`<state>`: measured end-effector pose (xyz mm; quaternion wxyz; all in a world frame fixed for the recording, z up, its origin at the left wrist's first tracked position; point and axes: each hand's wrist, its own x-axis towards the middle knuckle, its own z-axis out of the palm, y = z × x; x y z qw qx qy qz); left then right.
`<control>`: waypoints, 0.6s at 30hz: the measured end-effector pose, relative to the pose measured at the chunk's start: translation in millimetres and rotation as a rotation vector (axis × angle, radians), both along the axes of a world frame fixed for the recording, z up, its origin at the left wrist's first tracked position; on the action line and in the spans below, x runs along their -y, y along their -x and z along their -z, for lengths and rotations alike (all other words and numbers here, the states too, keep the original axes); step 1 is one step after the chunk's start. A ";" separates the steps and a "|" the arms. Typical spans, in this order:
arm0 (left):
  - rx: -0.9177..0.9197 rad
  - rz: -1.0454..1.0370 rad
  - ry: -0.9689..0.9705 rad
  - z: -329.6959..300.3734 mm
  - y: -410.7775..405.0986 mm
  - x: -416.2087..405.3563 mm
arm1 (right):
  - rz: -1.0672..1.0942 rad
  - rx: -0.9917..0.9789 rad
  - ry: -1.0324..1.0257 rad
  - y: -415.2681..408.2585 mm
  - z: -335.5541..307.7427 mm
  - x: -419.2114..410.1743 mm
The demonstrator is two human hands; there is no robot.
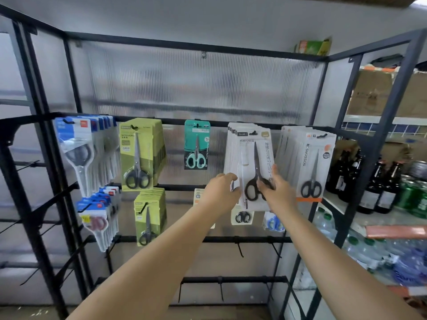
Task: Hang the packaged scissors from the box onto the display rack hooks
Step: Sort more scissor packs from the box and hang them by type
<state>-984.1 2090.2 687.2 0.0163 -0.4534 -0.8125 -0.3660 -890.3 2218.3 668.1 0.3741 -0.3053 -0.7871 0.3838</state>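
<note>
A stack of white-carded scissors packs with black handles hangs on a hook of the black display rack. My left hand grips the stack's lower left edge. My right hand holds its lower right side, thumb over the black handles. Both arms reach up from below. The box is not in view.
Other hooks carry blue packs, green packs, one teal pack and white packs. Lower hooks hold more packs; some hooks are bare. Bottles and cans fill the right-hand shelves.
</note>
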 end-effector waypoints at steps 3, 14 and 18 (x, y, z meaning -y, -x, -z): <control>0.005 -0.006 -0.002 1.7 1.0 0.2 | -0.006 -0.016 0.007 -3.1 9.3 -3.1; -0.024 -0.031 0.031 5.4 10.6 -4.3 | 0.037 0.133 -0.038 1.1 18.0 -8.9; -0.065 -0.056 0.069 -0.1 16.2 -9.2 | 0.176 0.297 -0.300 8.6 3.5 -1.5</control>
